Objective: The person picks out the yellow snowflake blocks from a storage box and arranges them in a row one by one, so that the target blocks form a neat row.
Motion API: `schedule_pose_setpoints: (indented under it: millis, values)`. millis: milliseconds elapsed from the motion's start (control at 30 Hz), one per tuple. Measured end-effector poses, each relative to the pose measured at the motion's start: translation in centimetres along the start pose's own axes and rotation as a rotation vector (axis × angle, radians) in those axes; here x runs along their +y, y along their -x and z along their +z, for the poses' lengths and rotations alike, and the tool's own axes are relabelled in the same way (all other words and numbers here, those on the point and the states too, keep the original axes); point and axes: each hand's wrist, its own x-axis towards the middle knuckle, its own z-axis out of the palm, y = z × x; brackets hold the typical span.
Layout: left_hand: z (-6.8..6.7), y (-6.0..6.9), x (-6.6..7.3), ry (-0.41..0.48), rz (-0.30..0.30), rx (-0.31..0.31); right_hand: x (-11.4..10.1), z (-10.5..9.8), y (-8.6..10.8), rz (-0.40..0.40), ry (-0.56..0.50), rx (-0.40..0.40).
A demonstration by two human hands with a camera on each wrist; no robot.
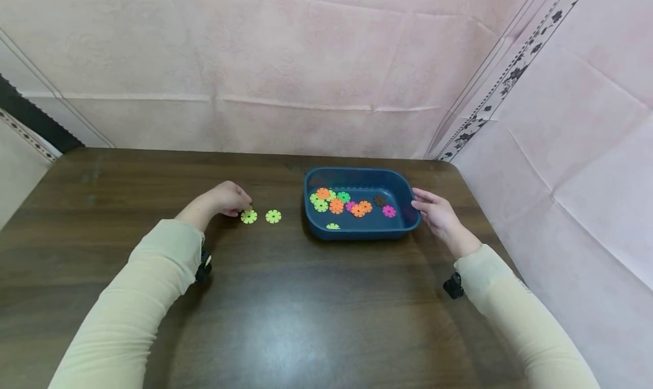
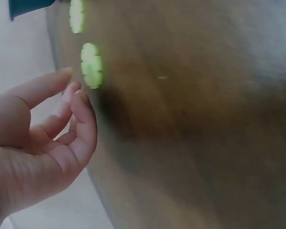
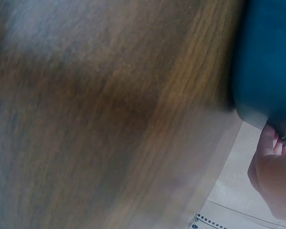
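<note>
Two yellow-green notched plastic discs lie on the table left of the blue basin: a near disc [image 1: 249, 216] and a second disc [image 1: 273, 216]. My left hand [image 1: 228, 198] hovers beside the near disc; in the left wrist view its fingers bend loosely with nothing between them, just short of the disc [image 2: 91, 66]. At the basin's right end my right hand [image 1: 440, 216] grips the rim of the blue basin [image 1: 364, 234], thumb and fingers about the edge. Inside lie several discs, among them an orange one [image 1: 336, 206], a green one [image 1: 343, 197], a pink one [image 1: 389, 211] and a dark brown one [image 1: 380, 200].
The brown wooden table [image 1: 275, 309] extends in front of the basin. A pale cloth wall [image 1: 306, 66] stands behind it, and another cloth wall [image 1: 576, 168] with a floral border runs along the right side.
</note>
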Motion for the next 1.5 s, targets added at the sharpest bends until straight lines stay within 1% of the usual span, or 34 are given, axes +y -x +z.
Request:
schedule_pose_setpoints:
  millis: [100, 167, 267, 333, 467, 567, 667, 767, 867, 933, 1033, 1167, 1300, 1367, 1433, 1500]
  values:
    - [-0.2, -0.2, 1.5, 0.044, 0.073, 0.018, -0.1, -0.1, 0.1, -0.012, 0.003, 0.0]
    - [-0.2, -0.5, 2.9, 0.088, 0.125, 0.031, -0.2, -0.2, 0.1, -0.017, 0.003, 0.003]
    - [0.2, -1.2, 5.2, 0.156, 0.176, 0.034, -0.2, -0.2, 0.0, -0.025, -0.003, 0.001]
    - [0.8, -1.6, 6.9, 0.196, 0.194, 0.031, -0.1, -0.2, 0.0, -0.029, -0.019, -0.001]
    - [2.5, -2.4, 9.8, 0.248, 0.218, 0.014, -0.1, 0.1, 0.1, -0.036, -0.034, -0.008]
    - [4.0, -3.1, 11.4, 0.272, 0.219, -0.009, 0.0, 0.3, 0.1, -0.027, -0.008, -0.006]
    - [5.4, -3.9, 12.2, 0.281, 0.205, -0.043, 0.1, 0.3, 0.1, -0.016, 0.009, -0.002]
    - [6.6, -4.5, 12.5, 0.247, 0.182, -0.069, 0.1, 0.3, 0.2, -0.02, 0.009, -0.004]
    - [7.4, -4.9, 12.7, 0.158, 0.153, -0.056, 0.1, 0.2, 0.1, -0.029, 0.001, -0.007]
    - [7.9, -5.0, 12.9, 0.075, 0.141, -0.034, 0.1, 0.2, 0.0, -0.034, -0.006, -0.01]
    - [8.5, -5.0, 13.4, -0.093, 0.137, 0.005, 0.1, 0.1, 0.0, -0.035, -0.014, -0.009]
    - [9.4, -4.9, 14.1, -0.339, 0.119, 0.031, 0.0, 0.0, 0.0, -0.027, -0.01, -0.005]
    - [10.4, -4.6, 14.5, -0.516, 0.078, 0.06, 0.0, 0.1, 0.0, -0.024, -0.021, -0.004]
    - [11.0, -4.6, 14.6, -0.58, 0.062, 0.086, 0.0, 0.2, 0.1, -0.022, -0.031, 0.0]
    - [11.5, -4.7, 14.5, -0.632, 0.048, 0.115, 0.0, 0.1, 0.0, -0.021, -0.035, 0.005]
    - [11.9, -5.1, 14.4, -0.654, 0.034, 0.141, 0.0, 0.1, 0.0, -0.02, -0.03, 0.008]
